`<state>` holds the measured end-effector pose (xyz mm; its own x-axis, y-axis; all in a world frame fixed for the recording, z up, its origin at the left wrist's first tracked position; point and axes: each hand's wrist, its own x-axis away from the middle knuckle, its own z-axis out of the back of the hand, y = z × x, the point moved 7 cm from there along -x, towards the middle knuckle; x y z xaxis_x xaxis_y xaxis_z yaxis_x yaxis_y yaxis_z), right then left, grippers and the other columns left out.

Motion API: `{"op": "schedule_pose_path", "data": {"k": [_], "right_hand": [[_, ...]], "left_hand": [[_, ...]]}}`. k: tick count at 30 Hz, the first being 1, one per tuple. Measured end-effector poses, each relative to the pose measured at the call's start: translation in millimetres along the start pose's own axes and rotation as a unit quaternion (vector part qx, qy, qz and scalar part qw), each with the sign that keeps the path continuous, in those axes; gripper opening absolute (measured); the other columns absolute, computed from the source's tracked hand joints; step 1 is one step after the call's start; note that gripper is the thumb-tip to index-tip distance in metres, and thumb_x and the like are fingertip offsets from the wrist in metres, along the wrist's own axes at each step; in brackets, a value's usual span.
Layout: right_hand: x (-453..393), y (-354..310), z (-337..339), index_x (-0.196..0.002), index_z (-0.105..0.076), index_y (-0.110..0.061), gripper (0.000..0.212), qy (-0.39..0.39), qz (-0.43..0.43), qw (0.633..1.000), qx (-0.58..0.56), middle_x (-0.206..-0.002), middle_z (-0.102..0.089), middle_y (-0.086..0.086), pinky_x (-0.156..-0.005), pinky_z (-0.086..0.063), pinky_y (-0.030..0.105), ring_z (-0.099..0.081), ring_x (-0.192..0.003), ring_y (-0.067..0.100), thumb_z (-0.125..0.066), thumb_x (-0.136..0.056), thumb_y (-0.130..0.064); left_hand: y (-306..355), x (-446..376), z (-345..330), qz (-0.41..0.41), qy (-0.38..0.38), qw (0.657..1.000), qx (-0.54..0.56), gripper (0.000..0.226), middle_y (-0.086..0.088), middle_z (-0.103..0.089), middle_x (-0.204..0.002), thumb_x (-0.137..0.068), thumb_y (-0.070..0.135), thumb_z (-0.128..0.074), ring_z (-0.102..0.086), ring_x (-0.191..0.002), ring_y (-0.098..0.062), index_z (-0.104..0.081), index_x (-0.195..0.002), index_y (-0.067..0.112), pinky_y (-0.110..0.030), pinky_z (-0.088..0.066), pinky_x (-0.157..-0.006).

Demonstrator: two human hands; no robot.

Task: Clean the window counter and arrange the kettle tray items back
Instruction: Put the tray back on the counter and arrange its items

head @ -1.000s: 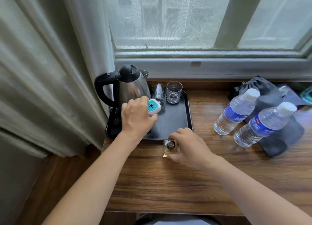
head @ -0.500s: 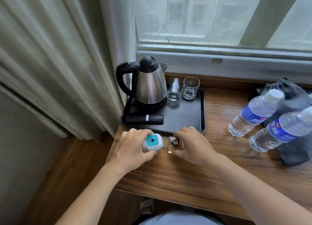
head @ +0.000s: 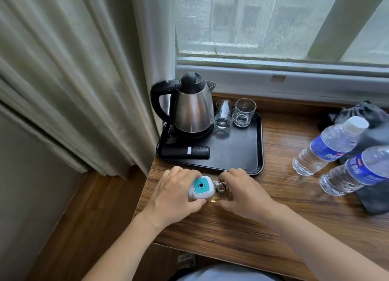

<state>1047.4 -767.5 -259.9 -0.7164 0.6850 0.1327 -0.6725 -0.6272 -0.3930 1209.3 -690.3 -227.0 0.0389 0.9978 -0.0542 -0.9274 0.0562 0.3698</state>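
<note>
Both hands sit near the counter's [head: 210, 234] front-left edge, just before the tray [head: 237, 152]. Left hand [head: 172, 196] grips a white-teal device [head: 201, 188]; right hand [head: 244, 194] pinches a small clear packet [head: 221, 191]. Since a second ago, the left hand has come off the tray.

The small white device with a teal square face [head: 201, 188], gripped in the left hand [head: 174, 194], is now brought from over the black tray [head: 237, 150] down beside the small clear-packaged item [head: 221, 191].

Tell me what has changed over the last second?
The left hand, gripping the white-and-teal device, drew back off the black tray to the counter, beside the small clear item the right hand holds. Kettle, glasses and bottles stayed put.
</note>
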Motion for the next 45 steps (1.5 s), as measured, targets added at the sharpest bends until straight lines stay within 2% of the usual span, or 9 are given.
{"op": "schedule_pose_path", "data": {"k": [5,8,11,15,19,22,30,35,45], "right_hand": [[0,-1,0,-0.124,-0.051,-0.029,0.059,-0.012,-0.005,1.0,0.014,-0.114,-0.053,-0.009,-0.089,-0.045,0.034,-0.043,-0.104,0.016,-0.076,-0.08,-0.058],[0,0,0,-0.124,-0.05,-0.029,0.058,-0.016,-0.01,1.0,0.018,-0.113,-0.052,-0.009,-0.089,-0.045,0.032,-0.042,-0.103,0.015,-0.076,-0.081,-0.059],[2,-1,0,-0.125,-0.049,-0.029,0.06,-0.021,-0.018,0.999,0.019,-0.115,-0.052,-0.007,-0.09,-0.045,0.034,-0.042,-0.103,0.016,-0.076,-0.081,-0.059],[3,-1,2,-0.134,-0.047,-0.03,0.072,-0.044,-0.021,0.998,0.048,-0.118,-0.05,-0.006,-0.093,-0.041,0.032,-0.042,-0.11,0.018,-0.075,-0.078,-0.066],[6,8,15,-0.148,-0.041,-0.032,0.083,-0.039,-0.027,0.998,0.043,-0.115,-0.043,-0.009,-0.095,-0.039,0.028,-0.039,-0.11,0.015,-0.072,-0.08,-0.067],[8,13,26,-0.149,-0.04,-0.032,0.086,-0.03,-0.035,0.998,0.031,-0.111,-0.041,-0.011,-0.093,-0.04,0.025,-0.039,-0.108,0.012,-0.071,-0.079,-0.07],[9,5,26,-0.154,-0.033,-0.036,0.091,-0.07,-0.017,0.997,0.04,-0.115,-0.039,-0.014,-0.09,-0.036,0.023,-0.037,-0.109,0.008,-0.07,-0.078,-0.072],[7,4,23,-0.151,-0.037,-0.034,0.082,-0.086,-0.019,0.994,0.063,-0.121,-0.045,-0.009,-0.095,-0.041,0.028,-0.041,-0.114,0.013,-0.069,-0.084,-0.067],[8,4,14,-0.142,-0.047,-0.031,0.062,-0.075,-0.001,0.994,0.079,-0.117,-0.048,-0.007,-0.09,-0.042,0.029,-0.044,-0.109,0.016,-0.066,-0.09,-0.06]], "left_hand": [[-13,-14,14,-0.001,-0.026,1.0,0.006,0.076,0.019,-0.059,-0.13,-0.079,0.085,-0.055,-0.05,-0.121,-0.006,-0.056,-0.136,0.034,-0.034,-0.046,-0.101],[-40,-44,32,0.043,0.02,0.998,0.05,0.05,0.013,-0.063,-0.13,-0.099,0.062,-0.052,-0.054,-0.121,-0.012,-0.062,-0.134,0.028,-0.037,-0.048,-0.101],[-61,-82,27,0.022,0.019,0.994,-0.109,0.029,-0.001,-0.069,-0.117,-0.099,0.032,-0.064,-0.062,-0.105,-0.028,-0.069,-0.125,0.019,-0.044,-0.056,-0.084],[-69,-116,0,-0.004,-0.091,0.949,-0.302,0.027,-0.005,-0.065,-0.082,-0.06,0.022,-0.095,-0.065,-0.08,-0.029,-0.076,-0.079,0.017,-0.034,-0.05,-0.051],[-64,-125,-11,-0.038,-0.121,0.939,-0.319,0.023,-0.009,-0.057,-0.123,-0.099,0.026,-0.064,-0.052,-0.121,-0.031,-0.07,-0.117,0.014,-0.039,-0.05,-0.081],[-68,-128,-7,-0.029,-0.121,0.946,-0.3,0.034,-0.007,-0.059,-0.127,-0.099,0.037,-0.065,-0.049,-0.125,-0.028,-0.06,-0.123,0.012,-0.04,-0.048,-0.09],[-63,-119,-3,-0.07,-0.045,0.954,-0.288,0.056,-0.005,-0.062,-0.059,-0.038,0.033,-0.104,-0.062,-0.057,-0.028,-0.06,-0.067,0.014,-0.031,-0.044,-0.044],[-74,-112,-5,-0.009,-0.067,0.976,-0.207,0.042,-0.005,-0.064,-0.113,-0.093,0.049,-0.069,-0.063,-0.109,-0.028,-0.061,-0.115,0.014,-0.042,-0.055,-0.082],[-83,-115,-12,0.051,-0.067,0.984,-0.156,0.057,-0.001,-0.061,-0.125,-0.09,0.062,-0.066,-0.052,-0.122,-0.024,-0.062,-0.127,0.019,-0.041,-0.051,-0.095]]}}
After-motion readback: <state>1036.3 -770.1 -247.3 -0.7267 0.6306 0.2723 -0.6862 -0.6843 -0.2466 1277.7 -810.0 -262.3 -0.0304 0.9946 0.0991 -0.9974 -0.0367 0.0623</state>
